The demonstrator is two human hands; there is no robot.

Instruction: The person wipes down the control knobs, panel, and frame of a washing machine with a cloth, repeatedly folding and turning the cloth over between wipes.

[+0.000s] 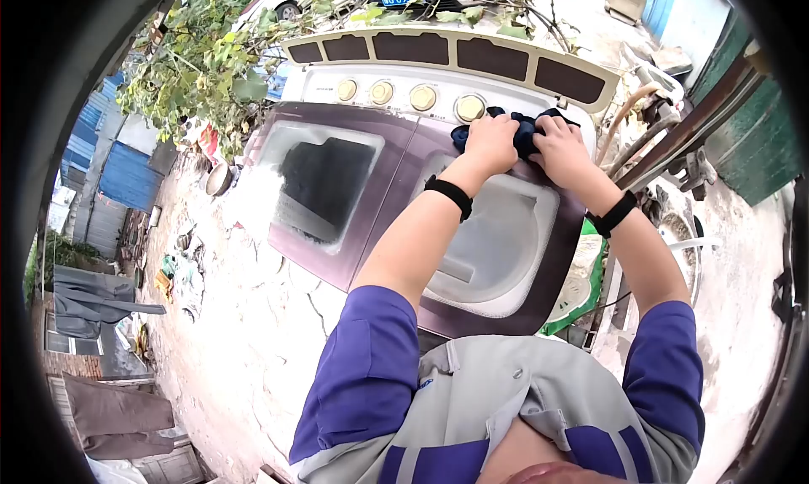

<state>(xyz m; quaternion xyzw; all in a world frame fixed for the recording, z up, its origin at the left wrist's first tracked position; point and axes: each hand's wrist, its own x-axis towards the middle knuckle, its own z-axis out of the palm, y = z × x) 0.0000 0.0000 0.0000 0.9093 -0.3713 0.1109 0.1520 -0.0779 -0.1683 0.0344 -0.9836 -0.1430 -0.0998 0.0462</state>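
While the left hand (494,143) and right hand (563,151) curl closed fingers into bunched navy cloth (526,135), handling appears underway, next requiring firm grip.

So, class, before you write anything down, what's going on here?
A person's left hand and right hand grip a bunched dark blue cloth, one hand at each side of it. The cloth is at the back right of a washing machine, next to the rightmost dial of four. The machine's left lid and right lid both look closed.
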